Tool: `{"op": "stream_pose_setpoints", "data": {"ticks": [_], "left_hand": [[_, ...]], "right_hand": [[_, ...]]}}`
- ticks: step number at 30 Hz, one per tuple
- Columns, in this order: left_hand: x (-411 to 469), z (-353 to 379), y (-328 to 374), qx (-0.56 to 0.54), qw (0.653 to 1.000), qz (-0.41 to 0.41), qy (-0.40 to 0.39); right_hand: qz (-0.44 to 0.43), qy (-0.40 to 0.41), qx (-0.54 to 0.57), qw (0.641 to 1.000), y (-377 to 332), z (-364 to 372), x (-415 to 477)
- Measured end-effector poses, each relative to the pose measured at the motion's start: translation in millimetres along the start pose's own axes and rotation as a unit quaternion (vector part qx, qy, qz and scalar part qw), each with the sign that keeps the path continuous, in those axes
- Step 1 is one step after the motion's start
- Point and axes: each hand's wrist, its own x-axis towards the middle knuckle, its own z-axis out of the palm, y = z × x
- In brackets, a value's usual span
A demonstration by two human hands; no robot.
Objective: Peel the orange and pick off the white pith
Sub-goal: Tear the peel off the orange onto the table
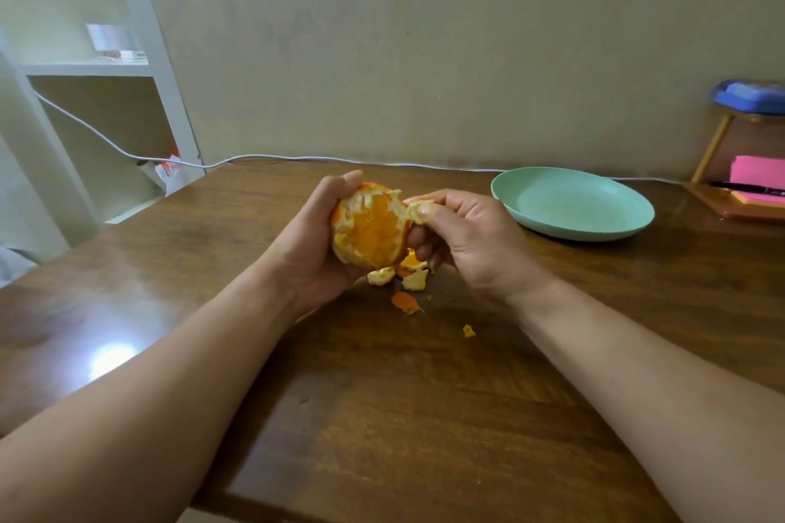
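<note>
Head view: I see both hands raised just above the wooden table, at the middle of the frame.

1. Left hand: the fingers are curled round the far side of the orange and the palm cups its left side. The grip is closed on the fruit.
2. Orange: it sits in the left hand, clear of the table surface. The side facing me is stripped, with bare flesh showing and ragged white pith round the rim. I can see orange skin only at the top edge.
3. Right hand: thumb and forefinger pinch a peel flap at the upper right edge of the fruit. The remaining fingers are curled below it, touching the orange's right side.
4. The two hands meet at the fruit.
5. Peel scraps lie on the table directly under the hands, with smaller bits nearer me.
6. A green plate stands to the right of the right hand, near it but apart.
</note>
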Motion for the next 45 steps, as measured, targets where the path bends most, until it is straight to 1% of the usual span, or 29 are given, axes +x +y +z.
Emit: {"op": "stream_pose_setpoints", "data": {"ticks": [2, 3, 4, 5, 6, 7, 8, 9, 10, 11, 12, 13, 14, 16, 20, 21, 22, 23, 24, 25, 26, 27, 29, 31, 33, 34, 37, 41, 45], "left_hand": [[2, -1, -1, -0.016, 1.000, -0.009, -0.002], [4, -1, -2, -0.020, 1.000, -0.008, 0.002], [4, 0, -3, -0.023, 1.000, -0.005, 0.007], [5, 2, -4, -0.025, 1.000, 0.001, 0.015], [5, 4, -4, -0.029, 0.999, 0.007, 0.021], [5, 5, -4, -0.037, 0.999, 0.010, 0.024], [5, 6, -4, -0.047, 0.999, 0.010, 0.024], [4, 6, -3, -0.060, 0.998, 0.006, 0.022], [3, 6, -3, -0.075, 0.997, -0.002, 0.016], [3, 4, -3, -0.092, 0.996, -0.013, 0.004], [3, 2, -3, -0.103, 0.994, -0.026, -0.006], [3, 0, -4, -0.109, 0.993, -0.034, -0.009], [4, -2, -4, -0.112, 0.993, -0.038, -0.006], [5, -3, -5, -0.117, 0.992, -0.040, 0.001], [2, -2, -3, -0.165, 0.985, -0.033, 0.024], [1, -3, -2, -0.177, 0.983, -0.026, 0.035], [-1, -3, -1, -0.185, 0.982, -0.019, 0.047], [-4, -3, 0, -0.191, 0.980, -0.012, 0.058], [-7, -1, 1, -0.196, 0.978, -0.006, 0.071], [-10, 0, 2, -0.199, 0.976, 0.000, 0.083], [-13, 2, 2, -0.197, 0.976, 0.005, 0.095], [-16, 4, 3, -0.190, 0.976, 0.010, 0.105], [-21, 9, 5, -0.178, 0.977, 0.017, 0.113], [-25, 15, 5, -0.178, 0.977, 0.028, 0.117], [-28, 19, 0, -0.183, 0.975, 0.028, 0.121], [-30, 20, -4, -0.184, 0.975, 0.026, 0.124], [-33, 23, -14, -0.165, 0.980, 0.019, 0.105], [-33, 18, -15, -0.142, 0.985, 0.030, 0.090], [-32, 16, -15, -0.138, 0.985, 0.041, 0.095]], "right_hand": [[0.021, 0.008, 0.047, 0.999, -1, 4, -2], [0.010, 0.020, 0.031, 0.999, -1, 4, -4], [-0.029, 0.043, -0.035, 0.998, -1, 4, -7], [-0.093, 0.072, -0.136, 0.984, -1, 3, -9], [-0.162, 0.095, -0.236, 0.953, -2, 3, -12], [-0.218, 0.108, -0.295, 0.924, -3, 4, -14], [-0.244, 0.115, -0.310, 0.911, -4, 5, -15], [-0.234, 0.118, -0.283, 0.922, -4, 7, -15], [-0.194, 0.117, -0.221, 0.949, -5, 10, -13], [-0.137, 0.111, -0.136, 0.975, -6, 11, -11], [-0.077, 0.096, -0.045, 0.991, -9, 14, -9], [-0.020, 0.074, 0.040, 0.996, -11, 16, -8], [0.028, 0.047, 0.115, 0.992, -13, 16, -8], [0.081, 0.006, 0.219, 0.972, -15, 14, -7], [0.102, -0.015, 0.314, 0.944, -18, 4, -1], [0.098, -0.017, 0.308, 0.946, -18, 1, 0], [0.085, -0.015, 0.250, 0.964, -15, -3, 0], [0.065, -0.007, 0.125, 0.990, -11, -5, -1], [0.038, 0.007, -0.047, 0.998, -5, -6, -4], [0.007, 0.008, -0.200, 0.980, 0, -5, -6], [-0.020, -0.012, -0.290, 0.957, 6, -4, -8], [-0.039, -0.033, -0.318, 0.947, 10, -2, -9], [-0.059, -0.038, -0.303, 0.950, 12, 0, -9], [-0.065, -0.012, -0.285, 0.956, 7, -2, -9], [-0.048, 0.016, -0.255, 0.966, 3, -3, -11], [-0.036, 0.018, -0.216, 0.976, 1, -4, -13], [-0.016, -0.007, -0.128, 0.992, -4, -2, -18], [-0.034, -0.025, -0.106, 0.993, -6, 2, -21], [-0.036, -0.033, -0.098, 0.994, -5, 0, -21]]}}
